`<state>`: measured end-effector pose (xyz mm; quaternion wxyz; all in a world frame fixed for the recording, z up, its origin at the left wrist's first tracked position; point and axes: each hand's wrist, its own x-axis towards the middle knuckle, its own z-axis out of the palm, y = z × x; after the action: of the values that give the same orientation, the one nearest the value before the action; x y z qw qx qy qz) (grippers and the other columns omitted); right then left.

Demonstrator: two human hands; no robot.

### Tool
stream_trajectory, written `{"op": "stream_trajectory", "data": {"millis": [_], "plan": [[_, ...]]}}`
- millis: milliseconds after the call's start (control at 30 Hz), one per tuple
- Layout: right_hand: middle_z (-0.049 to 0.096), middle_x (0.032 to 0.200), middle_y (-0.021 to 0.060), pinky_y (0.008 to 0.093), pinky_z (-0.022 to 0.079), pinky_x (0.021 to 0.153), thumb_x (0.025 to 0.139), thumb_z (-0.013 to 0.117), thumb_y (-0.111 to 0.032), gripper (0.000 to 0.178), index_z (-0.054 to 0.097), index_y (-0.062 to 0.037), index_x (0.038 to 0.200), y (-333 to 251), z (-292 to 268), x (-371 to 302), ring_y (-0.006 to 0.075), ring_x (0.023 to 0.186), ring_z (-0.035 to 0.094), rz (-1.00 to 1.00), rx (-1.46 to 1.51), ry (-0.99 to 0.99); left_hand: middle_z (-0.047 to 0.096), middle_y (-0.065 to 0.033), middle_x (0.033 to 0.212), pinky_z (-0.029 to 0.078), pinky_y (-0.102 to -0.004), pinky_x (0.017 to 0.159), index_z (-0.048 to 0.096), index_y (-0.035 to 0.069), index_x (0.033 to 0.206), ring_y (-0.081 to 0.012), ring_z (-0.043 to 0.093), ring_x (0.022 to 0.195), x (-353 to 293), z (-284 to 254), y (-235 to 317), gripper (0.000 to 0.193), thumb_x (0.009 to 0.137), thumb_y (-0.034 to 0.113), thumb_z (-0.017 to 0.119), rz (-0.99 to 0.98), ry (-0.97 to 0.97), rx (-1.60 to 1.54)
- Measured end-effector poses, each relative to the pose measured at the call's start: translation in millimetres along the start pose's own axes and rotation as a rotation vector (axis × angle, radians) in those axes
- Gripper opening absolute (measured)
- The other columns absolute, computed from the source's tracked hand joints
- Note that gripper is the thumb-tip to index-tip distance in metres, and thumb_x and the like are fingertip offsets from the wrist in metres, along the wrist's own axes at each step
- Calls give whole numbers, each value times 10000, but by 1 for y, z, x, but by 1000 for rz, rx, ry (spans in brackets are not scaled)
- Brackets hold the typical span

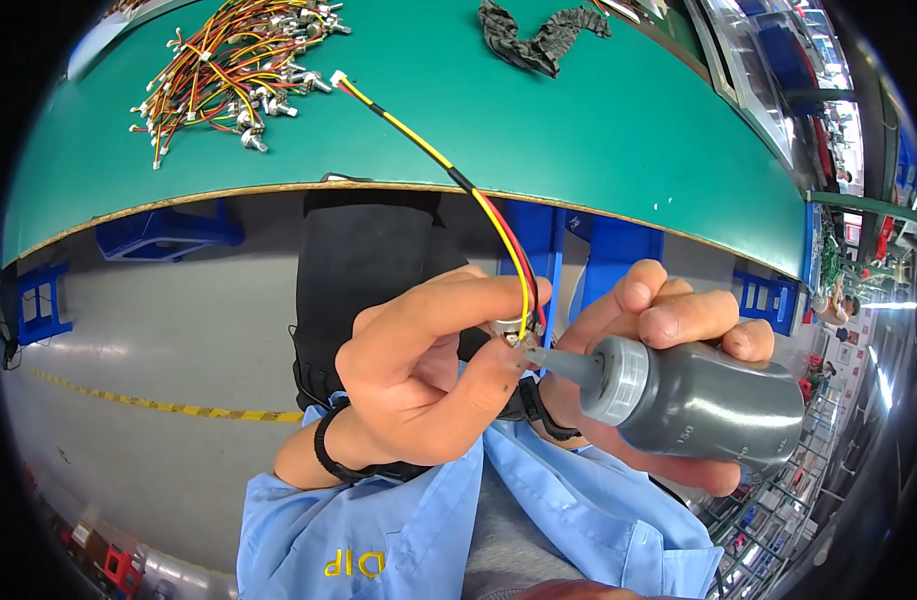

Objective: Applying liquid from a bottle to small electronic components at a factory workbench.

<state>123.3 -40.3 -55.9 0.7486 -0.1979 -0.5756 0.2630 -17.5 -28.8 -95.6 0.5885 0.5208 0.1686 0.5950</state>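
Between thumb and index finger, my left hand (433, 360) pinches a small potentiometer (511, 328) with wires soldered to it. Its yellow, red and black wire lead (448, 170) arches up and away, ending in a white plug (339, 79) over the table. My right hand (668, 310) is wrapped round a dark grey squeeze bottle (718, 405), tipped on its side with the grey cap toward the left. The bottle's narrow nozzle (560, 362) points at the potentiometer, its tip right beside the solder terminals; whether they touch I cannot tell.
On the green table (578, 130), a heap of wired potentiometers (238, 75) lies at the far left. A crumpled dark cloth (538, 35) rests at the back. Blue stools (168, 232) stand below the table edge, and yellow-black tape (168, 403) marks the floor.
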Motion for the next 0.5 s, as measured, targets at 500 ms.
{"op": "stream_trajectory", "data": {"millis": [500], "plan": [[543, 966, 240, 466, 427, 871, 890, 485, -637, 767, 423, 45, 1234, 2, 0, -2, 310, 926, 566, -4, 33, 14, 658, -170, 822, 433, -247, 522, 605, -125, 995, -145, 566, 608, 3, 9, 5, 270, 726, -106, 603, -29, 153, -59]]}}
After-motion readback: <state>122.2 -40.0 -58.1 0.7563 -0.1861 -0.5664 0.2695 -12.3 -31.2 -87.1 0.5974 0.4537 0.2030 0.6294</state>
